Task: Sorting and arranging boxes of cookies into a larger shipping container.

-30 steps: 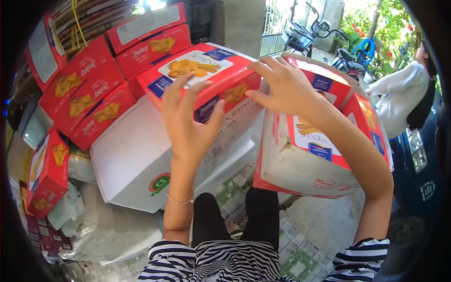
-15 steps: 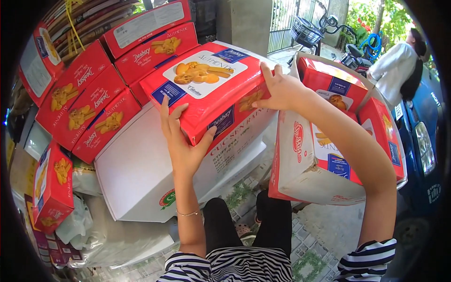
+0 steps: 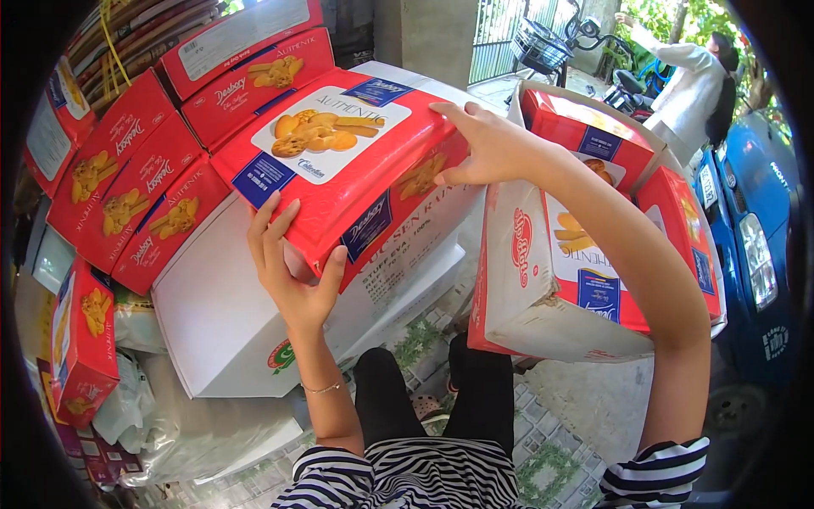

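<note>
A red cookie box (image 3: 339, 140) with a cookie picture on its lid lies tilted on a large white carton (image 3: 225, 318). My left hand (image 3: 292, 276) is around its near left corner, with fingers on the lid and thumb on the front side. At the box's right end, my right hand (image 3: 483, 144) grips the edge, fingers over the top and thumb against the front side. The undersides of the box where it meets the carton are hidden.
Similar red boxes (image 3: 153, 182) are stacked at the left, with one (image 3: 83, 335) standing lower. An open white carton (image 3: 509, 280) holding more red boxes stands at right. Behind are a bicycle (image 3: 551, 47), a blue vehicle (image 3: 755, 212) and a person in white (image 3: 682, 85).
Both my hands have shifted the red box slightly left on the carton, toward the stacked boxes. The whole view has also moved a little. The person behind has raised an arm.
</note>
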`<state>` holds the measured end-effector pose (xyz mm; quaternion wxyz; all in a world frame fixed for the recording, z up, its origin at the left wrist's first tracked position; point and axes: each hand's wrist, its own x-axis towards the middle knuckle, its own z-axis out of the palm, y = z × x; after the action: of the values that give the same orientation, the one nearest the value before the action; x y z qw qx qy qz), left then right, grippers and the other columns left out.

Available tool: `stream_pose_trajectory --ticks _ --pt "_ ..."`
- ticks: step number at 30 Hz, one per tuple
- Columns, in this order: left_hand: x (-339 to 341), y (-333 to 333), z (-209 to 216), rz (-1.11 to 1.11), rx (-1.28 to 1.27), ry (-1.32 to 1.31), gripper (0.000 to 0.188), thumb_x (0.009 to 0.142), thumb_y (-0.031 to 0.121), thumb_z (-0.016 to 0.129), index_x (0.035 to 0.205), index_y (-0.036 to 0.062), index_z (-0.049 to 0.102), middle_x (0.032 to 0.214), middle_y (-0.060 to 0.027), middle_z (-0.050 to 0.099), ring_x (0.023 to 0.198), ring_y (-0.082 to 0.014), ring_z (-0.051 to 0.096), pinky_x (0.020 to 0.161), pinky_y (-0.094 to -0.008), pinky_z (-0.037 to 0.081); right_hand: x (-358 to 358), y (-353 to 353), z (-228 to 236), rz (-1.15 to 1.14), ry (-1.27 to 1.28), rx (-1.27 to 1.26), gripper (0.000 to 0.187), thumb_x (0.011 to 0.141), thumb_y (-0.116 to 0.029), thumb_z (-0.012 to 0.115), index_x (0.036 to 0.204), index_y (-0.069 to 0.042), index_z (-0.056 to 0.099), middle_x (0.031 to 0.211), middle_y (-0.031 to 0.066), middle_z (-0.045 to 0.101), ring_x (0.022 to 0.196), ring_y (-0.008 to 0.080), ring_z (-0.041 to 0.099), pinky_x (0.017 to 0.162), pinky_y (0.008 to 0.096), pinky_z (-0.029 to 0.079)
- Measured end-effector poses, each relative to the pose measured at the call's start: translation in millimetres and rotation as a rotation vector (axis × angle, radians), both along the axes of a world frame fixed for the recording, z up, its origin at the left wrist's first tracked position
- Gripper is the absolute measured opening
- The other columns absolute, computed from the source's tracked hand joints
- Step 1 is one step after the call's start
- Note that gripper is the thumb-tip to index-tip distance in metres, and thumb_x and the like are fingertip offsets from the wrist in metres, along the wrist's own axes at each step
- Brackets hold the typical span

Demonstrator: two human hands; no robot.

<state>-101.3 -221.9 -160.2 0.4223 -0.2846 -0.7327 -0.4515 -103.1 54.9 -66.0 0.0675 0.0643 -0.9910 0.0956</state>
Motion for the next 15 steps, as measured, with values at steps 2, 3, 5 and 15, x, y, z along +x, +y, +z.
stream_pose_trajectory --ticks 2,3,5,15 --pt "1 1 -1 0.014 -0.008 0.016 0.058 0.061 0.02 0.076 0.113 0.0032 0.056 0.127 -0.0177 0.048 0.12 -0.0358 0.043 0.105 -0.0478 0.028 1 -1 0 0.0 0.007 0.033 0.094 0.07 -0.057 0.068 0.14 -0.01 0.027 0.119 0.0288 0.047 0.108 0.043 0.053 0.09 0.0431 0.045" --pt "1 2 -1 0.016 -0.004 0.015 0.058 0.062 0.022 0.075 0.114 0.0032 0.056 0.127 -0.0177 0.048 0.12 -0.0361 0.042 0.105 -0.0483 0.027 1 -1 -1 0.001 0.004 0.028 0.094 0.07 -0.057 0.068 0.14 -0.01 0.027 0.119 0.0288 0.047 0.108 0.043 0.053 0.09 0.0431 0.045" --pt "1 3 -1 0.019 -0.006 0.015 0.058 0.063 0.023 0.074 0.115 0.0032 0.055 0.128 -0.0177 0.048 0.12 -0.0363 0.042 0.106 -0.0487 0.026 -1 -1 -1 -0.033 0.006 0.0 0.09 0.074 -0.063 0.061 0.14 -0.011 0.027 0.117 0.031 0.047 0.107 0.0442 0.053 0.09 0.0431 0.045" --pt "6 5 -4 -0.049 0.054 -0.081 0.06 0.068 0.016 0.075 0.121 0.0043 0.05 0.14 -0.0192 0.034 0.129 -0.0365 0.033 0.106 -0.0455 0.026 -3 3 -8 -0.011 0.102 0.052 0.078 0.08 -0.06 0.058 0.137 -0.012 0.034 0.107 0.0255 0.053 0.095 0.0373 0.059 0.083 0.0424 0.047"
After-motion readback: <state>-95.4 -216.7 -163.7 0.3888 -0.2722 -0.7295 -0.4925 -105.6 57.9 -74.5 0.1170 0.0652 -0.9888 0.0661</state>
